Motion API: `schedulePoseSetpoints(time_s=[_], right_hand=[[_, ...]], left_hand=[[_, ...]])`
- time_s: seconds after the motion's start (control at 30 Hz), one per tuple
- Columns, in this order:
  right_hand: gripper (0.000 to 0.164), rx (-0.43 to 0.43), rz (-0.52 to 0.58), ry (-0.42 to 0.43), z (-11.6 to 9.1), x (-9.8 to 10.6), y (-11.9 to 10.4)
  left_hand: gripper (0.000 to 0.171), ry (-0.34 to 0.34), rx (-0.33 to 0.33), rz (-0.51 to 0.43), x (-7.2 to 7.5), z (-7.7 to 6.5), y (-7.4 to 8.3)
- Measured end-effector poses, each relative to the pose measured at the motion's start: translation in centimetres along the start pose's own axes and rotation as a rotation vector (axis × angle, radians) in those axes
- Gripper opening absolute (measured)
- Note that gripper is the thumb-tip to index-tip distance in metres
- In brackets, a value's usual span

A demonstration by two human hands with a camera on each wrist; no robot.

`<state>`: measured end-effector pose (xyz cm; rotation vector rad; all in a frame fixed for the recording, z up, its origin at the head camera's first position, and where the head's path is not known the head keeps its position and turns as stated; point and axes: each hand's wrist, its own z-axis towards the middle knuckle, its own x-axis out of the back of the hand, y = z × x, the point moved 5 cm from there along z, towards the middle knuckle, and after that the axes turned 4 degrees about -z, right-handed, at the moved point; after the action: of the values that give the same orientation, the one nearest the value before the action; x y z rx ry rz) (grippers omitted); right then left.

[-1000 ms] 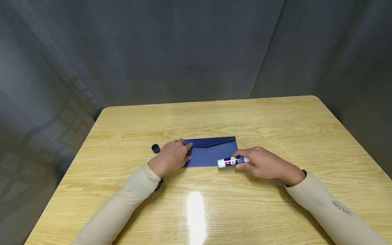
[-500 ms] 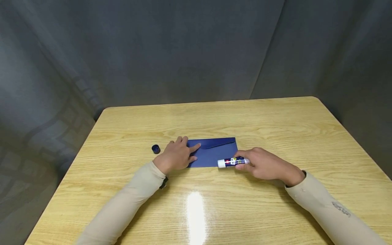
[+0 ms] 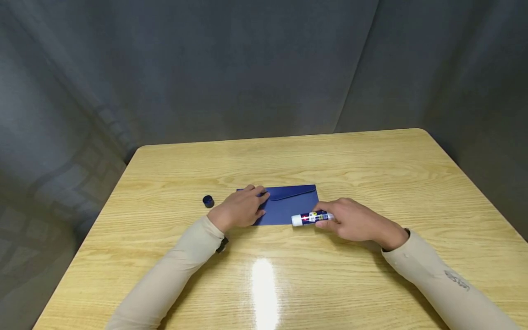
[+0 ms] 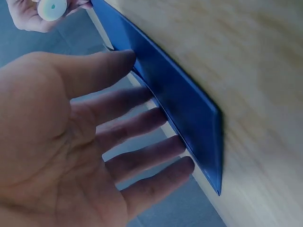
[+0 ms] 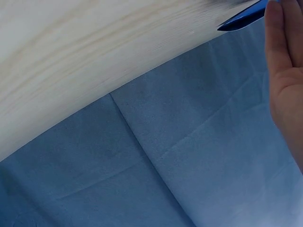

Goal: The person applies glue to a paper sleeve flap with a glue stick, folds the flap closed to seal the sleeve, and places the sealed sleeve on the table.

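Observation:
A dark blue envelope lies on the table with its flap folded over along the far edge. My left hand rests on its left part, fingertips at the flap. In the left wrist view the fingers of that left hand reach out fairly straight to the envelope. My right hand grips a glue stick, white end pointing left, over the envelope's near right corner. The right wrist view catches only part of the right hand, beside a corner of the envelope.
A small dark blue cap stands on the wooden table, left of the left hand. Grey curtains hang behind the table and along its sides. A bright light reflection shows on the near tabletop.
My left hand has slid right along the envelope's flap, and its fingers have drawn closer together. The envelope's far left corner now shows beyond it. The right hand stays with the glue stick.

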<state>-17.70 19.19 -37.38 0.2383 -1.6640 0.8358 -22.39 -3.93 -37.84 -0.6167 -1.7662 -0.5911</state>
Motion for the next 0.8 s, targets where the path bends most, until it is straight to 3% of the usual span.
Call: schedulePoseSetpoints(time_s=[0.17,0.27,0.4,0.57,0.8], right_hand=[[0.022,-0.011,0.002,-0.002,0.0,0.0,0.1],[0.022,-0.010,0.006,-0.003,0.1,-0.1,0.1],[0.022,-0.010,0.002,-0.008,0.2,-0.1,0.0],[0.022,-0.012,-0.015,-0.006,0.3,0.0,-0.1],[0.022,-0.017,-0.004,-0.007,0.3,-0.1,-0.1]], left_hand=[[0.048,0.029,-0.002,0.091,0.5,0.8,0.6],[0.053,0.009,0.031,0.132,0.4,1.2,0.8],[0.057,-0.021,0.072,0.148,0.1,1.6,0.9],[0.060,-0.027,0.077,0.166,0.3,2.2,1.3],[0.052,-0.008,0.000,0.131,1.0,3.1,2.5]])
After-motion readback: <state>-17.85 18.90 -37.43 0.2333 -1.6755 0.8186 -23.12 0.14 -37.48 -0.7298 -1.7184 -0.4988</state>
